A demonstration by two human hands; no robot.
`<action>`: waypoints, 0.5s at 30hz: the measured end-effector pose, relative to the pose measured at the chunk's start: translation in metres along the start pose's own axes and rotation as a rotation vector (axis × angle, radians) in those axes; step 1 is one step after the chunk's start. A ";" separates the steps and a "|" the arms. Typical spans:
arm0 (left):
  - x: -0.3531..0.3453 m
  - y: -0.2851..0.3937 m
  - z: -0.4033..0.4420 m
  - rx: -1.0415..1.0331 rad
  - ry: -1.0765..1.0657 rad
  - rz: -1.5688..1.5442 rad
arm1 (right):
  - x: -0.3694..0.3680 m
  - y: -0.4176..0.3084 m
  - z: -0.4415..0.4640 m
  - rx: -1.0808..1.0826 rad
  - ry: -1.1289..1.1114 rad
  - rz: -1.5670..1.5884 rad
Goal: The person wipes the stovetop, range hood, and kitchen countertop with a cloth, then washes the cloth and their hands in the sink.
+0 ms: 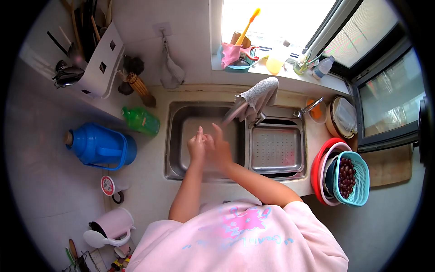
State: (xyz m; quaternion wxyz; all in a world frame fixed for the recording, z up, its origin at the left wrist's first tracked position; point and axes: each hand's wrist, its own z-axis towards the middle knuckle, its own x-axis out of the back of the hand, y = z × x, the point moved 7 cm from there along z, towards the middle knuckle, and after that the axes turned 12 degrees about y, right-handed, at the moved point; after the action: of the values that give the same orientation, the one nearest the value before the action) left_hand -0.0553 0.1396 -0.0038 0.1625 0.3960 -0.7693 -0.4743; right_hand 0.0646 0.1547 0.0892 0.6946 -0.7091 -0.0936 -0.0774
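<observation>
Both hands are over the left basin of the steel sink [174,118]. My left hand [196,146] has a finger stretched upward, its other fingers partly hidden, and I see nothing in it. Close beside it, my right hand [220,148] is smeared by motion, with a finger stretched up and apart from the rest; it holds nothing visible. The hands meet or nearly meet at the fingers. Just beyond them is the faucet [234,111], with a grey cloth [260,96] draped over it. No running water can be made out.
A perforated steel tray [276,147] sits in the right basin. Further right, a turquoise basket [361,181] of dark red fruit rests on stacked basins. On the left stand a green bottle [141,120], a blue thermos [102,146] and a pink kettle [113,223]. An open window [392,90] juts in.
</observation>
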 end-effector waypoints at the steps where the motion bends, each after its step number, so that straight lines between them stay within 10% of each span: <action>1: 0.006 -0.009 0.006 0.074 0.003 -0.046 | 0.002 0.006 0.002 -0.169 -0.051 0.004; 10: -0.020 0.030 -0.051 0.057 -0.153 -0.163 | -0.020 0.009 0.016 -0.199 -0.389 0.216; 15: -0.029 0.060 -0.064 0.400 -0.325 -0.515 | -0.006 -0.031 0.003 -0.034 -0.559 0.210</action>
State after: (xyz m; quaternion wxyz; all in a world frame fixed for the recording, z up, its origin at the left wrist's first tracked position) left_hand -0.0240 0.1376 0.0829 -0.1675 0.5201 -0.7376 -0.3968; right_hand 0.0516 0.1583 0.1176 0.6343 -0.7201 -0.2061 0.1913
